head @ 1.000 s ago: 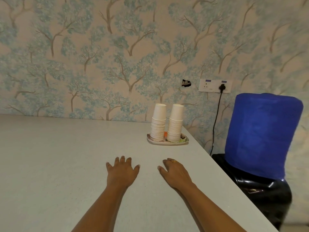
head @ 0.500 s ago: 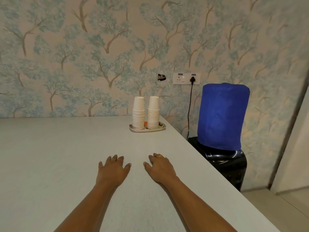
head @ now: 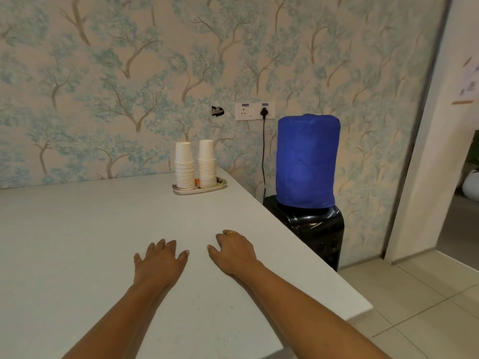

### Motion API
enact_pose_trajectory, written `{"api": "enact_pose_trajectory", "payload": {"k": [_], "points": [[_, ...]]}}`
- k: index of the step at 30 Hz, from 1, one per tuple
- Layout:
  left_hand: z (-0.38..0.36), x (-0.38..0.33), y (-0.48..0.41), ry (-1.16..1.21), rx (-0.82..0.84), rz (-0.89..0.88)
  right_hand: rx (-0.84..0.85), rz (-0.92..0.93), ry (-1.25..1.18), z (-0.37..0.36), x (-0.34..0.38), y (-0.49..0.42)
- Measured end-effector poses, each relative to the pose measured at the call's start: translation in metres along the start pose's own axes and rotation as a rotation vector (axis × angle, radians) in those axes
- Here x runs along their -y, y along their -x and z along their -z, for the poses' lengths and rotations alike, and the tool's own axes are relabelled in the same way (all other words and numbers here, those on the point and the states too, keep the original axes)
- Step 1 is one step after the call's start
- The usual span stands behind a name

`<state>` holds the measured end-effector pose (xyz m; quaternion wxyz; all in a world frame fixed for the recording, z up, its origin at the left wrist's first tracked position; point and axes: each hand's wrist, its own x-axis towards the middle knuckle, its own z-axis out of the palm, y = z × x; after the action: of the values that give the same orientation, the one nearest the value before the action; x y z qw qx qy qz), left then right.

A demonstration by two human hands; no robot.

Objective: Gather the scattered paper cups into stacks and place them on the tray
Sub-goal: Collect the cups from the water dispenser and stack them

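Fingers [head: 162,246] of the left hand [head: 159,265] are spread and lie flat on the tabletop [head: 77,229], holding nothing. Right hand [head: 234,255] is likewise palm down, its fingers [head: 220,238] loosely bent and also holding nothing, with a gold ring [head: 231,232] on one of them. The hands sit side by side, just apart, near the tabletop's right edge. Paper cups: every one I can see is nested in one of two mouth-down stacks, the left stack [head: 184,168] and the right stack [head: 206,165]. They stand upright next to each other on the small tray [head: 181,190] at the far end by the wall, well apart from both hands. A small orange item [head: 197,181] sits between the stack bases; can't tell what it is. Stacks look about equal in height and neither leans. Beside the tabletop's right edge is a water dispenser, with a blue cover [head: 307,161] on its bottle, plugged into the wall socket [head: 254,111]. Status call: gathering, stacking and placing all look done. Nothing in view needs picking up, and resting hands fit end of job. Caveat: the frame crops the tabletop's left and near parts, so stray cups there can't be ruled out. If any, one more nest-and-place pass; otherwise closed.
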<state>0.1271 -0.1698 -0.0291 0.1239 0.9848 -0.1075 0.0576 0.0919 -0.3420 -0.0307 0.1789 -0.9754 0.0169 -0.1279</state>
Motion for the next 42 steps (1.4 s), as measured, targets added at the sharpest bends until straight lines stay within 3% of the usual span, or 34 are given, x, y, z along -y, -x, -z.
{"api": "enact_pose_trajectory", "payload": {"k": [13, 23, 29, 33, 42], "points": [[-0.039, -0.218, 0.031, -0.015, 0.06, -0.025, -0.01, 0.125, -0.005, 0.091, -0.164, 0.072], [-0.088, -0.385, 0.062, 0.016, 0.187, -0.166, 0.103, -0.112, -0.145, 0.102, -0.347, 0.138], [-0.164, -0.428, 0.056, 0.043, 0.378, -0.148, 0.121, -0.282, -0.164, 0.085, -0.433, 0.166], [-0.221, -0.432, 0.03, 0.072, 0.514, -0.057, 0.239, -0.321, -0.075, 0.065, -0.474, 0.166], [-0.325, -0.417, -0.076, 0.095, 0.69, 0.109, 0.536, -0.38, 0.042, 0.019, -0.555, 0.053]]}}
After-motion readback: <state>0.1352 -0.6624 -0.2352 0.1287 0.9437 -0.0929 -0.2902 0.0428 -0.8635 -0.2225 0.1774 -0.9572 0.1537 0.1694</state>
